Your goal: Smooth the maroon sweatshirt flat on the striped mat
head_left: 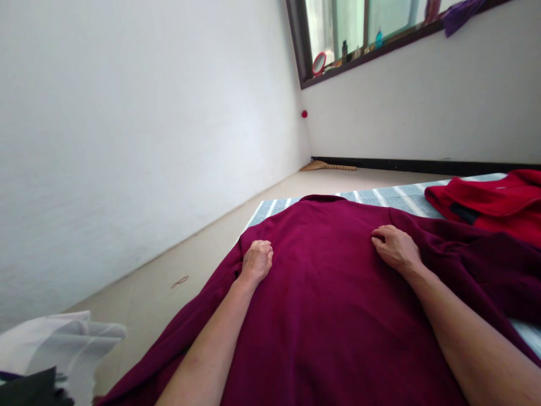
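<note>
A purple long-sleeved top (325, 304) is spread over a blue-and-white striped cloth (270, 210), its neck end pointing away from me. My left hand (257, 260) is closed at the top's left shoulder area, fingers curled into the fabric. Across from it, my right hand (396, 246) rests at the right shoulder area with its fingers bent and closed against the cloth. One sleeve stretches off to the right in loose wrinkles; the left side drapes down over the edge. How much fabric each hand pinches is hidden.
A red garment (499, 197) lies at the right. White plastic (63, 344) and a dark item (36, 389) sit low left. A thin loop (180, 281) and a broom (327, 166) lie on the tiled floor. A mirror (319, 64) and bottles stand on the windowsill.
</note>
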